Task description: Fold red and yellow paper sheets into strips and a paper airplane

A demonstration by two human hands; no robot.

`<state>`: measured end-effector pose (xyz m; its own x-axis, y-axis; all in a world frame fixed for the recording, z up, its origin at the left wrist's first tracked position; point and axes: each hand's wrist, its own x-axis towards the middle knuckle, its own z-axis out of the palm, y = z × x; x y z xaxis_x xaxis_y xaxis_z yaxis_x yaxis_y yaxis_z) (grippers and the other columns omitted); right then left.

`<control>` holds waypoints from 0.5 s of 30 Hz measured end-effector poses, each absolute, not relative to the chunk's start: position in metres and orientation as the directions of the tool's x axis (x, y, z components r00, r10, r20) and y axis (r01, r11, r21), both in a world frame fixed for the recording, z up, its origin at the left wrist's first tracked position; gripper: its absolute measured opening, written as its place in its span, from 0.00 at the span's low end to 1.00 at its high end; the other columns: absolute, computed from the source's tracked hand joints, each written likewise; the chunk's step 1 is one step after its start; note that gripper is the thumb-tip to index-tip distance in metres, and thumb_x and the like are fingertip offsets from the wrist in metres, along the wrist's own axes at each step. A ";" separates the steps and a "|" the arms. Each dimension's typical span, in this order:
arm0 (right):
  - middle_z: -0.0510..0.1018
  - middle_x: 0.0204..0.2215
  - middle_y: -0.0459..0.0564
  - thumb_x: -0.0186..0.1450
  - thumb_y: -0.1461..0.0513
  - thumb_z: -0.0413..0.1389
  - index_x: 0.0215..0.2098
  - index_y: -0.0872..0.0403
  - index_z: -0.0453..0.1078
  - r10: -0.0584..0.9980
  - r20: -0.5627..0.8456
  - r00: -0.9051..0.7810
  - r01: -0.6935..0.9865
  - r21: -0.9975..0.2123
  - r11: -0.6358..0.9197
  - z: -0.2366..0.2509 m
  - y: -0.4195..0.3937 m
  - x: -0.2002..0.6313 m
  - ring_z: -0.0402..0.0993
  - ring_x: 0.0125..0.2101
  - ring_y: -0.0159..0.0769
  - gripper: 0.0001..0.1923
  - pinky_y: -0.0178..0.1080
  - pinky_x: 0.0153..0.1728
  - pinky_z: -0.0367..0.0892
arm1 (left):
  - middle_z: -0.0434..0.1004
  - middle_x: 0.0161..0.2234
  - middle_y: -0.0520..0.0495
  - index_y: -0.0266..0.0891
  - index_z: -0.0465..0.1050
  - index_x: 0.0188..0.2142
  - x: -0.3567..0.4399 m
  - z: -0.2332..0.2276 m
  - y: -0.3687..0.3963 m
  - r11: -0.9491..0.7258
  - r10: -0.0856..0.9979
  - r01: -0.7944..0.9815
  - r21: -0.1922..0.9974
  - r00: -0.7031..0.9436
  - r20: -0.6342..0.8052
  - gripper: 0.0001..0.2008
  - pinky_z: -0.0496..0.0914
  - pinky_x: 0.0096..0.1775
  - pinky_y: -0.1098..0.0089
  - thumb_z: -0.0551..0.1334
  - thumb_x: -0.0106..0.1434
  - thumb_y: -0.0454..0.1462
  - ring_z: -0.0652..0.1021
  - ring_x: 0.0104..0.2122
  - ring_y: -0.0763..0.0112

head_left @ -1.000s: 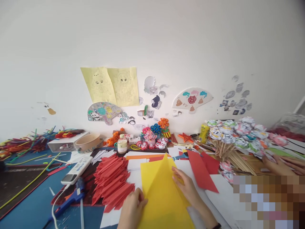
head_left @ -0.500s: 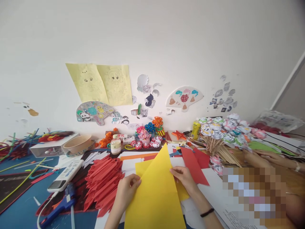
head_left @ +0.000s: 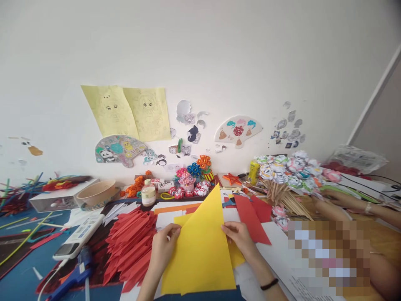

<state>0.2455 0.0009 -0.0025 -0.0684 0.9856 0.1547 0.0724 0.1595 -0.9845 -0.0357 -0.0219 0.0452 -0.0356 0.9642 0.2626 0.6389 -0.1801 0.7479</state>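
Note:
A yellow sheet of paper [head_left: 200,251], folded into a tall triangle, is lifted off the table with its tip pointing up and away. My left hand [head_left: 164,246] grips its left edge, fingers curled over the paper. My right hand [head_left: 238,236] pinches its right edge, a black band on that wrist. A second yellow layer shows behind the fold near my right hand. A pile of folded red paper pieces [head_left: 131,246] lies just left of my left hand.
Red paper sheets [head_left: 250,217] lie right of my right hand. A blue glue gun [head_left: 73,276], a white remote-like device [head_left: 78,238], a bowl [head_left: 97,192], a small jar [head_left: 148,195] and paper flowers on sticks [head_left: 288,175] crowd the table. Another person's hands [head_left: 332,200] work at the right.
The yellow paper has risen from the table into a raised triangle. My left hand has moved up its left edge. The view has shifted right.

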 end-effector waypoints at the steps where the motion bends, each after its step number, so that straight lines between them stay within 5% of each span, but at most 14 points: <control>1: 0.73 0.18 0.46 0.57 0.47 0.60 0.27 0.56 0.76 0.984 0.169 -0.054 0.074 -0.982 0.173 -0.003 0.001 0.246 0.62 0.19 0.32 0.20 0.34 0.20 0.55 | 0.81 0.31 0.49 0.42 0.76 0.35 -0.036 0.044 -0.022 -0.175 0.958 0.656 0.734 -0.059 0.281 0.15 0.67 0.32 0.69 0.54 0.61 0.46 0.78 0.31 0.64; 10: 0.76 0.24 0.49 0.58 0.49 0.59 0.32 0.55 0.76 0.963 0.207 0.175 0.026 -0.978 0.206 0.003 -0.005 0.251 0.67 0.24 0.36 0.18 0.36 0.24 0.60 | 0.80 0.34 0.49 0.43 0.74 0.39 -0.044 0.046 -0.046 -0.066 0.867 0.774 0.630 -0.268 0.420 0.16 0.67 0.33 0.70 0.52 0.64 0.46 0.77 0.31 0.65; 15: 0.78 0.29 0.51 0.55 0.50 0.63 0.32 0.55 0.74 0.919 0.165 0.359 -0.158 -0.959 0.234 0.004 -0.006 0.260 0.70 0.28 0.40 0.17 0.38 0.26 0.64 | 0.81 0.33 0.51 0.46 0.73 0.40 -0.045 0.040 -0.061 0.046 0.916 0.824 0.565 -0.261 0.305 0.13 0.65 0.29 0.72 0.52 0.64 0.44 0.78 0.31 0.65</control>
